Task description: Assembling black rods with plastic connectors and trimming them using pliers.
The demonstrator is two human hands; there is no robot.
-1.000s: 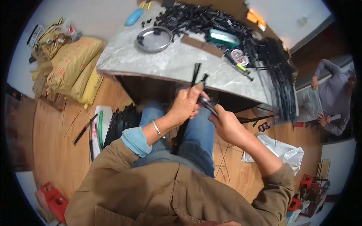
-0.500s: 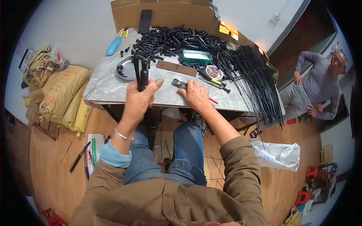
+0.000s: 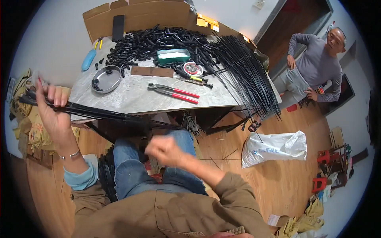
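My left hand (image 3: 53,109), raised beyond the table's left front corner, is closed around a bundle of thin black rods (image 3: 101,113). The bundle slants along the table's front edge, its far end above my lap. Over my knees, just below that end, my right hand (image 3: 164,150) is curled into a fist, slightly blurred; whatever it may hold is hidden. Pincers (image 3: 174,92) with red handles lie on the grey table (image 3: 131,97), untouched. A round metal dish (image 3: 115,84) with a few small black parts stands left of them.
Black tubular parts (image 3: 154,43) are heaped at the back. A brown bar (image 3: 152,71), a green box (image 3: 173,60) and a round tub (image 3: 193,69) stand before them. Long black rods (image 3: 250,75) overhang the right edge. A white sack (image 3: 274,148) lies on the floor; a person (image 3: 313,67) stands at right.
My right hand has let go of the pincers, left them on the table and drawn back over my lap. My left hand has moved left, tipping the rods from upright to nearly level.
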